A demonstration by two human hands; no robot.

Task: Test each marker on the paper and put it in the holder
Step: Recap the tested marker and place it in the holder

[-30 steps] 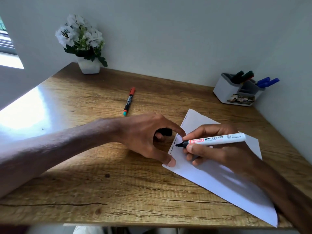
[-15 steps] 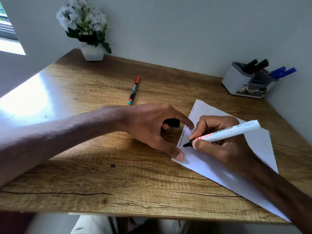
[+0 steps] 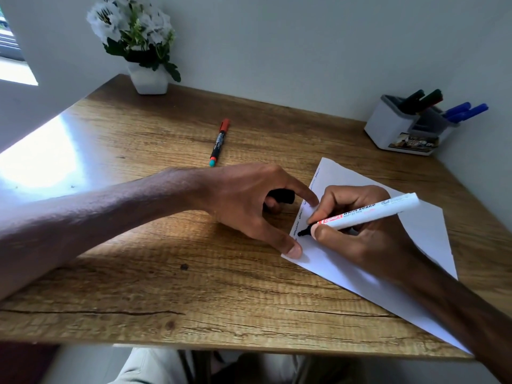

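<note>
My right hand [image 3: 357, 234] grips a white whiteboard marker [image 3: 371, 213], its black tip touching the left edge of the white paper [image 3: 415, 239]. Short squiggles run along that paper edge. My left hand [image 3: 249, 203] pins the paper's corner with index finger and thumb, and curls around the marker's black cap [image 3: 282, 195]. A marker with a red cap [image 3: 219, 142] lies on the desk beyond my left hand. The white and grey holder [image 3: 388, 128] stands at the back right with black and blue markers in it.
A white pot of white flowers [image 3: 144, 48] stands at the desk's back left corner. Walls close the desk at the back and right. The wooden desk's [image 3: 138, 273] front edge runs near the bottom of the view, with my legs below.
The marker tip has come down from just above the paper onto its left edge. My left hand has stayed on the paper's corner. The camera has shifted closer.
</note>
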